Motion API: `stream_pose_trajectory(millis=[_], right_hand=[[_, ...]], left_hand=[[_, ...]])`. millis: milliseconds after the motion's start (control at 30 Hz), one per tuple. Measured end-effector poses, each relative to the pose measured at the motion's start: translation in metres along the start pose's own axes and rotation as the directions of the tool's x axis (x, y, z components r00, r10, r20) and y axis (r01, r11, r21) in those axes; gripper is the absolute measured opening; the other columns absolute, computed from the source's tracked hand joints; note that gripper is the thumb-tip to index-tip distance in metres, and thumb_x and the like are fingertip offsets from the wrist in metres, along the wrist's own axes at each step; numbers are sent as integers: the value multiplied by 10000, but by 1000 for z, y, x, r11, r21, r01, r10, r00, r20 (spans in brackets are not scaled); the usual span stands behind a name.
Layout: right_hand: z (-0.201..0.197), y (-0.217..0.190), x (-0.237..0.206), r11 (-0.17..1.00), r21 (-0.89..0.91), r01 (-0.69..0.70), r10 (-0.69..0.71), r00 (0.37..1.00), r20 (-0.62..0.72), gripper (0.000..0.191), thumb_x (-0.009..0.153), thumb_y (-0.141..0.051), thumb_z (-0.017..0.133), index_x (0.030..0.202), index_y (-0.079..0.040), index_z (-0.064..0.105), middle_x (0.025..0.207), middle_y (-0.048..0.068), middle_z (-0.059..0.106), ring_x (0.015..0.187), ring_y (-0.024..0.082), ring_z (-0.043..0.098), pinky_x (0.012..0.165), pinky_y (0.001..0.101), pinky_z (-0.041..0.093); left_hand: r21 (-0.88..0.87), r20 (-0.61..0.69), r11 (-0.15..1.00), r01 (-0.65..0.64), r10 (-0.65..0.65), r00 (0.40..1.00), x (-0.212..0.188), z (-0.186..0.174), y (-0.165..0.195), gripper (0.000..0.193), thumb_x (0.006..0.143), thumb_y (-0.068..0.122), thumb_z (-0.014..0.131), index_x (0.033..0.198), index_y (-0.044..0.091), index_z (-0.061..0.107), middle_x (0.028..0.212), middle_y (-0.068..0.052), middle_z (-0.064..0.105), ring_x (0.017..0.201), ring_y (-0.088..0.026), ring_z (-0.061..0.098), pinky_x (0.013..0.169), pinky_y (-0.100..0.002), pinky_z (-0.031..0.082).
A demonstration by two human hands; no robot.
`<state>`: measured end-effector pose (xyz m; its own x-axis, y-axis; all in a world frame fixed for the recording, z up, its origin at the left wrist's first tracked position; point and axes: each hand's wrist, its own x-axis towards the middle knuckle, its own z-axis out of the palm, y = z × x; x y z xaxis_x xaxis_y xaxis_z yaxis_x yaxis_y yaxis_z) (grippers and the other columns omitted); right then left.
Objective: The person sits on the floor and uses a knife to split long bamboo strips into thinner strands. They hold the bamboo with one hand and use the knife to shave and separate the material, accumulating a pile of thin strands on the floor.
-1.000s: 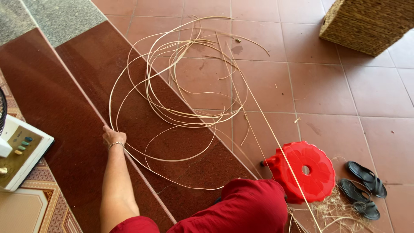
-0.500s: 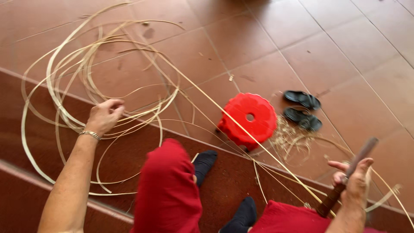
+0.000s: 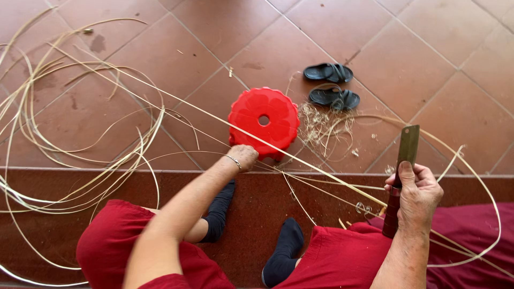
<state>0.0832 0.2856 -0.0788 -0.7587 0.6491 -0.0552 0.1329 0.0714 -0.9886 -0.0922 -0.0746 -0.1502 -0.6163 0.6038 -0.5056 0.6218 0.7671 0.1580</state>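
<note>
- Right hand (image 3: 417, 195) is gripping a dark-handled knife (image 3: 401, 176), fingers closed, blade pointing up.
- Left hand (image 3: 243, 157) is pinching a long cane strip (image 3: 300, 160), having come in from the coil.
- Strip is now stretching taut between both hands.
- Beyond: red stool (image 3: 263, 122), black sandals (image 3: 329, 85), coil of cane (image 3: 64, 150) on the floor.

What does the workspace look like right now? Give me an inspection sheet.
Surface: reddish floor tiles, with a darker red step under the feet.
Job's things: long pale cane strips looped at left, one strand running to the knife.
Clutter: red plastic stool, black sandals, shavings.
Grips: left hand pinches a strand; right hand grips the knife handle, blade up.
Cables: nothing seen.
Surroundings: red trousers, dark socks.
</note>
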Motion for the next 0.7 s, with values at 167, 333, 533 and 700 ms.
stream_pose_trajectory(millis=[167,333,533,700], right_hand=[[-8,-2,-5,999,-20,40,-40,999,-16,243,1079,-253,703,1083,-18,639,777,46,676,628,96,629,538,206,490],[-18,-6,-8,1000,4,26,-26,999,-24,173,1099,-185,658,1112,-15,633,794,56,677,633,93,624,558,210,501],[-19,-11,-8,993,106,-57,57,998,4,176,1044,-67,627,1204,0,603,880,66,704,724,93,660,633,207,546],[-20,-20,-14,992,124,17,-10,998,-62,161,1058,-49,615,1206,8,589,904,94,717,743,109,671,671,220,556]], left_hand=[[-202,241,977,66,-16,970,31,50,54,403,853,159,668,1255,140,679,1355,-114,644,1234,-325,615,1020,-451,510],[-244,-79,968,53,-74,994,40,69,92,743,751,65,689,1445,206,463,1559,-79,353,1385,-342,332,1039,-618,309],[-287,-221,954,88,-155,963,49,50,133,313,909,265,684,1220,242,674,1243,-84,571,1257,-295,482,999,-525,391],[-303,-259,953,10,-93,962,49,37,165,106,881,247,701,960,262,769,1130,-43,606,1204,-273,487,1053,-555,327]])
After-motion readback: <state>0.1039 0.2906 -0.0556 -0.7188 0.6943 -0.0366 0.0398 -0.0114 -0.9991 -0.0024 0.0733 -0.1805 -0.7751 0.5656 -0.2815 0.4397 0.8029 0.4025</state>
